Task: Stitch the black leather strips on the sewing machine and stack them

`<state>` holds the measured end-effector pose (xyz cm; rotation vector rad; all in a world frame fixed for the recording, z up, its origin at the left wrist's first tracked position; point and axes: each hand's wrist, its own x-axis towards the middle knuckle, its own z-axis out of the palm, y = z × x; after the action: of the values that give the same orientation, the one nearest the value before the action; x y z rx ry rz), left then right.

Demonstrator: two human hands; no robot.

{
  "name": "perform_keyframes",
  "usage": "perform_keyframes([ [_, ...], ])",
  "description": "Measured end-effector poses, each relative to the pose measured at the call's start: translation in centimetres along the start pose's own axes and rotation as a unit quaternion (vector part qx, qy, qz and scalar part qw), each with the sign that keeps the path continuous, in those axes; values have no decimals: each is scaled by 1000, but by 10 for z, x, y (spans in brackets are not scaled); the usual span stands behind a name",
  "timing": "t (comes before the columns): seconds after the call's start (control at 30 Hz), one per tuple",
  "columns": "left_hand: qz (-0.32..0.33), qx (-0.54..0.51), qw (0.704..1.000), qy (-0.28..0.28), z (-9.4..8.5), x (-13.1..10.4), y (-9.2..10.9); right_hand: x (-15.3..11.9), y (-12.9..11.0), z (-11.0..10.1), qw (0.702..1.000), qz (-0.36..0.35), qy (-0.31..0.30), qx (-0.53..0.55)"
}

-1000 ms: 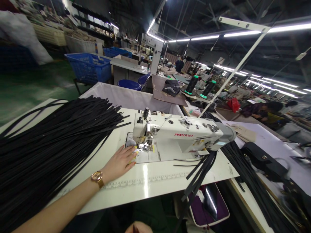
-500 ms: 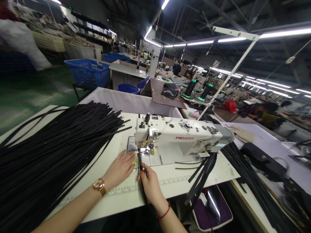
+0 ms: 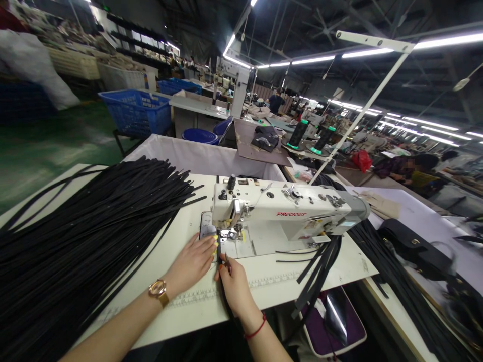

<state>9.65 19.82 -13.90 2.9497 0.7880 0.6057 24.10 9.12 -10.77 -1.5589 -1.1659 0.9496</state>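
A black strap runs under the presser foot of a white sewing machine and trails over the table's front edge. My left hand lies palm down with fingers stretched out, its fingertips against the strap's left side close to the needle. Nearer to me, my right hand pinches the same strap between thumb and fingers. A small dark pointed tool, perhaps thread snips, pokes out of the right hand; most of it is hidden. The strap beneath the right hand is partly covered.
A large pile of black straps covers the table's left side. More cut straps hang over the front edge at right. Thread cones stand behind the machine. A blue crate sits at back left; a person is far behind.
The view has shifted slightly, so the machine appears a little further right. Both hands keep nearly the same places on the strap.
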Motion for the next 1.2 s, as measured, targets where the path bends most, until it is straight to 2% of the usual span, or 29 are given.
perform_keyframes([
  [0.27,-13,1,1000,-11,4,-1,-4,10,5,3,1000,-4,9,2],
  [0.63,-26,-3,999,-24,1,0,-2,12,3,2,1000,9,5,1],
  [1.2,-37,1,999,-24,3,0,-2,0,5,-3,1000,12,-12,18],
])
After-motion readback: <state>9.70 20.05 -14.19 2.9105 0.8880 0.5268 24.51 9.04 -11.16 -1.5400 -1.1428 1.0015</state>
